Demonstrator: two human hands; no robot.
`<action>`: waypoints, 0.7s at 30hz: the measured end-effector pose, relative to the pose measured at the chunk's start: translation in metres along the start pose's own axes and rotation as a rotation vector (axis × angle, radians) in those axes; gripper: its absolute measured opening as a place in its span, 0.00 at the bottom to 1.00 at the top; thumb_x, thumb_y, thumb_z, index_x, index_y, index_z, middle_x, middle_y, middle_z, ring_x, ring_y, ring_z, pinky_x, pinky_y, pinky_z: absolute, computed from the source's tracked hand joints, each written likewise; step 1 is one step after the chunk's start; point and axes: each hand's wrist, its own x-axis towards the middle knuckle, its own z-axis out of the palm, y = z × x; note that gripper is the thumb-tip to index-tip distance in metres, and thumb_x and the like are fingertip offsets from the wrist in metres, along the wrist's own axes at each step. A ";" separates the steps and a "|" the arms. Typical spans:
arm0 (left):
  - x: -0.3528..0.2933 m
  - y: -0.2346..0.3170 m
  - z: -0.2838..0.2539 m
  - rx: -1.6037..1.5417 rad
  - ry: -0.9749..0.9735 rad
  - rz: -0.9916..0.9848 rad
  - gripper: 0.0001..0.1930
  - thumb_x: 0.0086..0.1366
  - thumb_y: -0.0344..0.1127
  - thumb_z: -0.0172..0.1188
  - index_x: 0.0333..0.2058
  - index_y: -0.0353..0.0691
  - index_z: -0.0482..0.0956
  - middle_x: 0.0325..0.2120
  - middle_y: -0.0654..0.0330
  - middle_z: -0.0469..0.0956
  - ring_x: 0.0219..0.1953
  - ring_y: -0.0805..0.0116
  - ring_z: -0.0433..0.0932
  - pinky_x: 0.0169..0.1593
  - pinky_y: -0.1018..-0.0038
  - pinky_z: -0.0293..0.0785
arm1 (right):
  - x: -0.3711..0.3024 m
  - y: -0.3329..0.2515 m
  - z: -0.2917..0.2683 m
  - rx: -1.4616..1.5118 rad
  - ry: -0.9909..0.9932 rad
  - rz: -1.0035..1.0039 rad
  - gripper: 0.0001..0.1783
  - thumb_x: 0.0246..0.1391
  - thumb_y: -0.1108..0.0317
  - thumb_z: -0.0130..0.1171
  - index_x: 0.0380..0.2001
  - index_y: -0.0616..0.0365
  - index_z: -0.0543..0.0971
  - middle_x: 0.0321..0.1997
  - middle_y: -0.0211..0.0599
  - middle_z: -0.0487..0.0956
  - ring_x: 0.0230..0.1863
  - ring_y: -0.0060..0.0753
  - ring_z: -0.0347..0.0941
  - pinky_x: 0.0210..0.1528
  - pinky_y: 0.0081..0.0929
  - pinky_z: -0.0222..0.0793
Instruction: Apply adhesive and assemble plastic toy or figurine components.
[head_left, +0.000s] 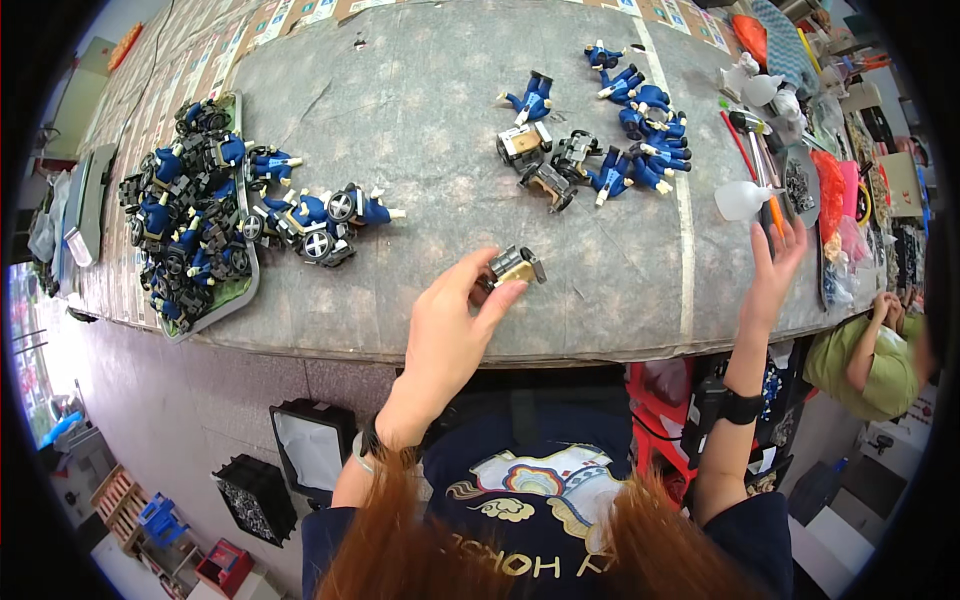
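My left hand (450,325) pinches a small toy vehicle body (514,266), grey and tan, just above the table's near edge. On the right, my right hand (774,268) has its fingers apart, their tips close to an orange tool handle (776,214) and a white squeeze bottle (743,201). Three similar vehicle bodies (575,150) sit farther up the table. Around them lie several blue-clothed toy figures (612,175). At the left, a tray (248,262) is heaped with blue figures on dark wheeled vehicles (185,215), and more wheeled pieces (318,243) lie beside it.
A grey cover spreads over the worktable (400,290), with a pale tape strip (686,270) running across it. Tools, a red stick (738,143) and plastic bags (828,190) crowd the right side. Another person in a green shirt (865,365) sits at the far right. Black crates (255,497) stand on the floor.
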 end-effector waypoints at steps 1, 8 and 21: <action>0.001 0.001 -0.002 0.023 -0.093 -0.051 0.20 0.51 0.34 0.58 0.44 0.35 0.68 0.27 0.57 0.71 0.23 0.70 0.69 0.30 0.78 0.66 | 0.005 0.008 0.001 0.042 -0.063 0.074 0.34 0.43 0.72 0.58 0.53 0.60 0.53 0.54 0.44 0.55 0.54 0.34 0.54 0.53 0.29 0.52; 0.004 0.009 -0.008 0.245 0.016 0.087 0.19 0.52 0.36 0.57 0.42 0.35 0.69 0.29 0.56 0.69 0.23 0.69 0.67 0.31 0.76 0.66 | 0.023 0.031 0.012 0.195 -0.243 0.127 0.30 0.44 0.71 0.56 0.51 0.63 0.57 0.45 0.40 0.67 0.46 0.27 0.63 0.48 0.23 0.57; 0.002 -0.011 -0.004 0.049 -0.056 0.206 0.24 0.50 0.32 0.57 0.48 0.39 0.64 0.42 0.54 0.68 0.44 0.56 0.66 0.46 0.67 0.61 | -0.016 -0.002 0.000 0.398 -0.289 0.181 0.18 0.47 0.74 0.53 0.44 0.66 0.66 0.43 0.36 0.70 0.44 0.26 0.66 0.49 0.24 0.58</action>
